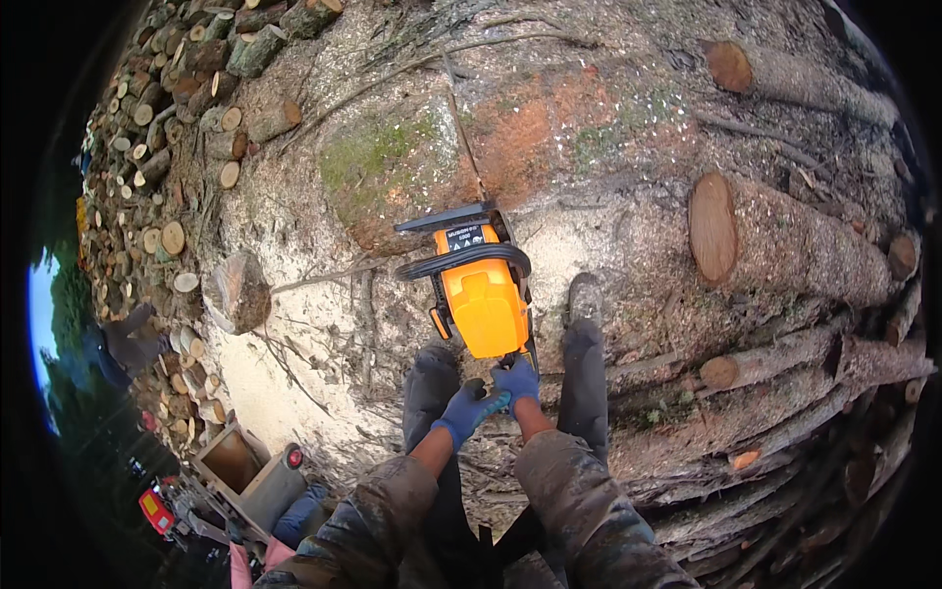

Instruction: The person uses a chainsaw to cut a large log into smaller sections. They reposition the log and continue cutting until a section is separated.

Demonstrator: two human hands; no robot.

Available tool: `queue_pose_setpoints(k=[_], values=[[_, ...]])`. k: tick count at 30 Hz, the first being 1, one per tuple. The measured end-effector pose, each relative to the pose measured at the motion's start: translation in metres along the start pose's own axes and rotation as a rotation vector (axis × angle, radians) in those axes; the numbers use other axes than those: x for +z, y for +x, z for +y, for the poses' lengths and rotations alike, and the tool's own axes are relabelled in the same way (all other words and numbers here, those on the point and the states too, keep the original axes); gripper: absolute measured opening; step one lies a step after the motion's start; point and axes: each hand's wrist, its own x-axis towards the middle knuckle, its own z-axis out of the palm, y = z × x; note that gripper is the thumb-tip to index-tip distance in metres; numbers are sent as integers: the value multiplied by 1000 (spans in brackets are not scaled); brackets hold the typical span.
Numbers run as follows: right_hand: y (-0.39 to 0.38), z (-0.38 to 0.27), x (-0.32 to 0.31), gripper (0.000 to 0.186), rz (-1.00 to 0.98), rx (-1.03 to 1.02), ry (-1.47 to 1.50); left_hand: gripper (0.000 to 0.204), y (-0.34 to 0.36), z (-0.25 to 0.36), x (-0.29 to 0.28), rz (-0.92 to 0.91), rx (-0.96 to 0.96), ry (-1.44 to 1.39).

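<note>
A chainsaw [483, 309] with an orange body, black front handle and black hand guard is in front of me, its bar pointing away. The thin bar [465, 137] lies along a dark gap across a thick log [378, 167], between a mossy green part and a reddish part. My right hand [517, 381], in a blue glove, is closed at the rear end of the chainsaw. My left hand [469, 408], also gloved, is beside it with its fingers bent against the right glove's wrist. What those left fingers pinch, if anything, is hidden.
Stacked cut logs [147, 147] fill the left side. Long trunks [785, 240] lie to the right. A short log [235, 293] and pale sawdust [294, 368] are at left. A wooden box [245, 476] stands at lower left. My boots [586, 304] straddle the saw's rear. Thin branches cross the ground.
</note>
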Motion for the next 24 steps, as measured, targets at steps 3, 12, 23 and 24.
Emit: queue_pose_setpoints(k=[3, 12, 23, 24], values=[[15, 13, -27, 42, -114, -174, -80, 59, 33, 74, 55, -197, -52, -339], [26, 10, -50, 35, -274, -279, -583, 42, 71, 49, 82, -70, 36, -602], [-67, -199, -138, 56, 279, -1266, -852, 36, 119, -12, 126, 314, 183, -440], [-64, -220, -135, 61, 350, -1299, -902, 37, 119, -1, 126, 337, 176, -377]])
